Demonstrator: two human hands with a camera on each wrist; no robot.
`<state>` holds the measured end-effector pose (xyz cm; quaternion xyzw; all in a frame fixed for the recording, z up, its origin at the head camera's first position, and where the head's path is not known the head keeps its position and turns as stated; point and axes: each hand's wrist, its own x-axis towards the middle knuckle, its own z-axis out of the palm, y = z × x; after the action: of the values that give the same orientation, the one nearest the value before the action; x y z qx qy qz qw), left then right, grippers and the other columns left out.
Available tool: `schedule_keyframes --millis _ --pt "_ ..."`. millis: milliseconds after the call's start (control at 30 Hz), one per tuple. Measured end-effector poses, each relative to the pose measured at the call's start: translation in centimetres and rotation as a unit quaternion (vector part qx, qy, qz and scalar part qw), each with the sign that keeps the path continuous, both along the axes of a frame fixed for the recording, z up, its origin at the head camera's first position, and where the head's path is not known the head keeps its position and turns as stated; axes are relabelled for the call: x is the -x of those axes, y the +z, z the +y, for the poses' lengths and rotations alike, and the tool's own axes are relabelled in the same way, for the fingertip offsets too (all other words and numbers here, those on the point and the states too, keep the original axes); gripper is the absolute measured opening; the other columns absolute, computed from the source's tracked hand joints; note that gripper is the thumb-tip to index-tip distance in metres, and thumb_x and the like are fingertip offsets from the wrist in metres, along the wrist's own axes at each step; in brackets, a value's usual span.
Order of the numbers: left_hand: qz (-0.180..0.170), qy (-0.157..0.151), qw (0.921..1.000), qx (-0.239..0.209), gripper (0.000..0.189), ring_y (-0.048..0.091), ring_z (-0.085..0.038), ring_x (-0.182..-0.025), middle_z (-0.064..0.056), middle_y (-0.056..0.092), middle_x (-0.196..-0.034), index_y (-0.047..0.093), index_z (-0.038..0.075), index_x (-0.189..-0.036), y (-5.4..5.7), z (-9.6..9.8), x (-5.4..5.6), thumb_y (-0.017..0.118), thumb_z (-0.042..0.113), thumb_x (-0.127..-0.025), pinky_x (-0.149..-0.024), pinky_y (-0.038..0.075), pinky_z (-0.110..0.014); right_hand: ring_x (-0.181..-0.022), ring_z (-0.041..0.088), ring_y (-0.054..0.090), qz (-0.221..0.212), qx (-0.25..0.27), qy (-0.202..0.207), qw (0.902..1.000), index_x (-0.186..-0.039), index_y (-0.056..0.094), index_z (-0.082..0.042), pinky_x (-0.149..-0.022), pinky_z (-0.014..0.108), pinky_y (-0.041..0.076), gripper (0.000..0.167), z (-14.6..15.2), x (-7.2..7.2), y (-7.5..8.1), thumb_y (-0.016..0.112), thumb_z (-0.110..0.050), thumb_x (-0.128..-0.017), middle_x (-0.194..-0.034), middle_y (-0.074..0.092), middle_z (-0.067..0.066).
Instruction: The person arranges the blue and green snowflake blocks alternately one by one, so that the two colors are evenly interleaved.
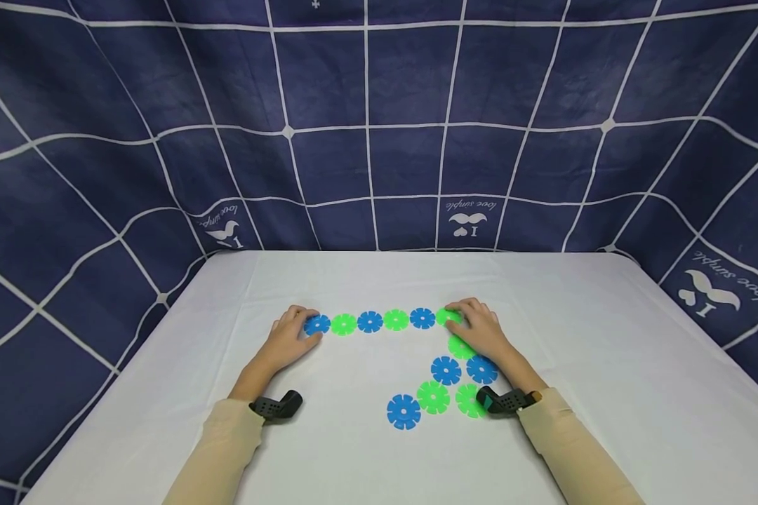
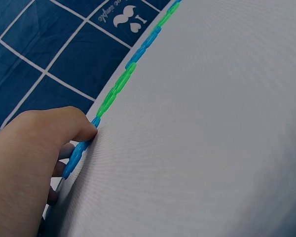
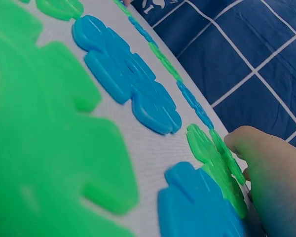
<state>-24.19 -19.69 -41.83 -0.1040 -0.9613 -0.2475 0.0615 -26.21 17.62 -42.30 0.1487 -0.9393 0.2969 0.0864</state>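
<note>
Several notched plastic discs, blue and green by turns, lie in a row across the white table. My left hand holds the blue disc at the row's left end, thumb on the near edge and fingers on the far one. In the left wrist view the thumb rests on that blue disc. At the other end, my right hand holds the last green disc between thumb and fingers. Another green disc lies just below, partly under that hand. A green disc sits mid-row.
Loose discs lie nearer me: a blue one, a green one, another blue. Below the right forearm are a blue disc and a green disc, partly covered. A dark checked cloth hangs behind the white table.
</note>
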Motion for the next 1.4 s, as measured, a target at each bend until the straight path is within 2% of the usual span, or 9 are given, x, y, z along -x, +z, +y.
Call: schedule_keyframes --millis 333,567,700,900,1000,1133,1267,1400 --pt "-0.007 0.005 1.0 0.001 0.051 0.041 -0.033 -0.117 -0.017 0.043 -0.126 0.048 0.007 -0.127 0.1 -0.1 0.1 0.058 0.031 -0.083 -0.093 0.03 -0.048 -0.106 0.027 0.048 0.016 0.034 0.003 0.9993 -0.115 0.06 -0.015 -0.091 0.048 0.03 0.031 -0.2 -0.1 0.2 0.056 -0.028 -0.087 -0.117 0.055 0.011" --pt "-0.005 0.006 1.0 -0.001 0.051 0.042 -0.032 -0.117 -0.016 0.044 -0.125 0.048 0.007 -0.126 -0.2 0.0 0.2 0.058 0.032 -0.083 -0.092 0.03 -0.047 -0.098 0.025 0.051 0.042 0.091 0.002 0.995 -0.11 0.062 -0.014 -0.09 0.048 0.029 0.024 0.0 -0.6 0.5 0.057 -0.021 -0.087 -0.113 0.057 0.009" --pt "-0.005 0.006 1.0 -0.002 0.051 0.042 -0.032 -0.117 -0.016 0.044 -0.125 0.049 0.007 -0.126 -0.2 0.1 0.2 0.058 0.032 -0.082 -0.092 0.03 -0.047 -0.091 0.022 0.051 0.066 0.113 0.026 0.991 -0.106 0.064 -0.014 -0.086 0.045 0.03 0.021 0.1 -1.0 0.5 0.058 -0.016 -0.086 -0.108 0.059 0.008" --pt "-0.004 0.005 1.0 -0.001 0.051 0.042 -0.032 -0.117 -0.016 0.044 -0.125 0.049 0.007 -0.126 -0.2 0.0 0.2 0.058 0.032 -0.082 -0.091 0.03 -0.046 -0.081 0.014 0.05 0.094 0.12 0.089 0.9842 -0.104 0.064 -0.016 -0.08 0.038 0.032 0.022 0.1 -2.2 0.2 0.061 -0.01 -0.083 -0.103 0.06 0.002" --pt "-0.004 0.004 1.0 0.001 0.051 0.042 -0.032 -0.117 -0.016 0.044 -0.125 0.048 0.007 -0.126 -0.2 -0.1 0.2 0.057 0.032 -0.082 -0.091 0.03 -0.046 -0.082 0.012 0.052 0.09 0.113 0.124 0.9818 -0.105 0.064 -0.014 -0.08 0.037 0.037 0.023 0.0 -3.1 0.1 0.063 -0.01 -0.082 -0.104 0.059 0.001" --pt "-0.005 0.004 1.0 -0.001 0.051 0.042 -0.032 -0.117 -0.016 0.044 -0.125 0.048 0.008 -0.126 -0.2 -0.1 0.2 0.057 0.032 -0.083 -0.091 0.03 -0.047 -0.076 0.009 0.048 0.07 0.11 0.16 0.9786 -0.106 0.064 -0.012 -0.071 0.027 0.04 0.024 0.0 -3.9 0.1 0.064 -0.01 -0.081 -0.102 0.058 0.002" --pt "-0.006 0.002 1.0 -0.001 0.051 0.041 -0.032 -0.117 -0.016 0.043 -0.125 0.048 0.007 -0.127 -0.1 -0.1 0.1 0.057 0.032 -0.083 -0.092 0.029 -0.047 -0.068 0.01 0.041 0.03 0.104 0.176 0.9785 -0.107 0.064 -0.015 -0.062 0.023 0.037 0.026 0.0 -4.4 0.2 0.065 -0.012 -0.081 -0.1 0.057 0.002" --pt "-0.005 0.002 1.0 0.0 0.051 0.041 -0.033 -0.117 -0.017 0.043 -0.125 0.048 0.007 -0.127 -0.1 -0.1 0.1 0.057 0.032 -0.083 -0.091 0.03 -0.047 -0.065 0.009 0.04 -0.021 0.068 0.19 0.9792 -0.11 0.062 -0.017 -0.061 0.022 0.036 0.027 0.0 -4.6 0.8 0.064 -0.018 -0.083 -0.099 0.055 0.001"
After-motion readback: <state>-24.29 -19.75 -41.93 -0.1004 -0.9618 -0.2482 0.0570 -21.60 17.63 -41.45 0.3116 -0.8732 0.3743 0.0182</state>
